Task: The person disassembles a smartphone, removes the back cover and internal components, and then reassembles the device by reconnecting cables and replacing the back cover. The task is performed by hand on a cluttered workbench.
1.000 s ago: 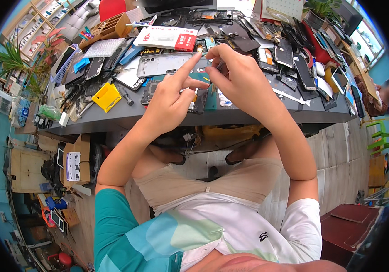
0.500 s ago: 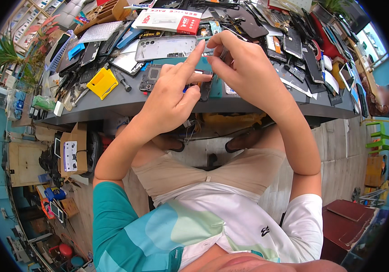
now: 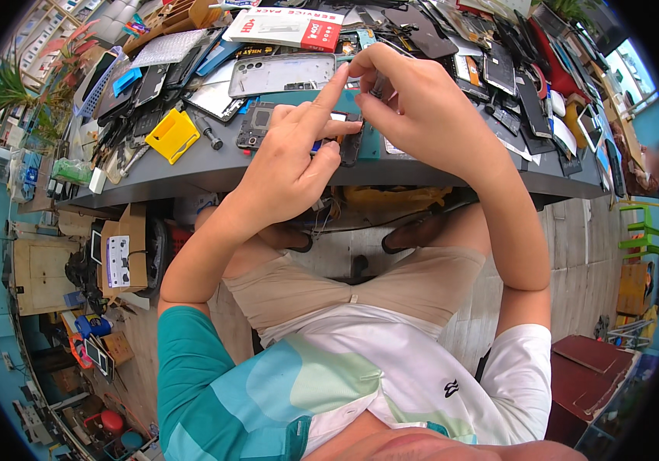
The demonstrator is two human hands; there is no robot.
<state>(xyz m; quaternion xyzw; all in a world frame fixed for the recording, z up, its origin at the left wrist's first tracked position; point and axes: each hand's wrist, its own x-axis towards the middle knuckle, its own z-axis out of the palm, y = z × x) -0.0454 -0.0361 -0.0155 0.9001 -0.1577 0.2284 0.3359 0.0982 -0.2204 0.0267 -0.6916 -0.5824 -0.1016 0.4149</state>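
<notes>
An opened phone with its dark inner parts showing lies on a teal mat at the table's near edge. My left hand is over it, fingers apart; the index finger points up and away, and another finger reaches across the phone's right part. My right hand is raised just to the right, thumb and fingers curled together. A small grey piece shows between its fingers, too hidden to name. Its fingertips are close to my left index fingertip. Behind my hands lies a silvery phone back cover.
A yellow holder and a dark cylindrical tool lie to the left. A white and red box sits behind the cover. Piles of phones and parts crowd the right side. A cardboard box stands below the table at left.
My right hand has lifted slightly, and its wrist has shifted a little to the right. My left hand stays nearly in place over the phone. The view has shifted slightly.
</notes>
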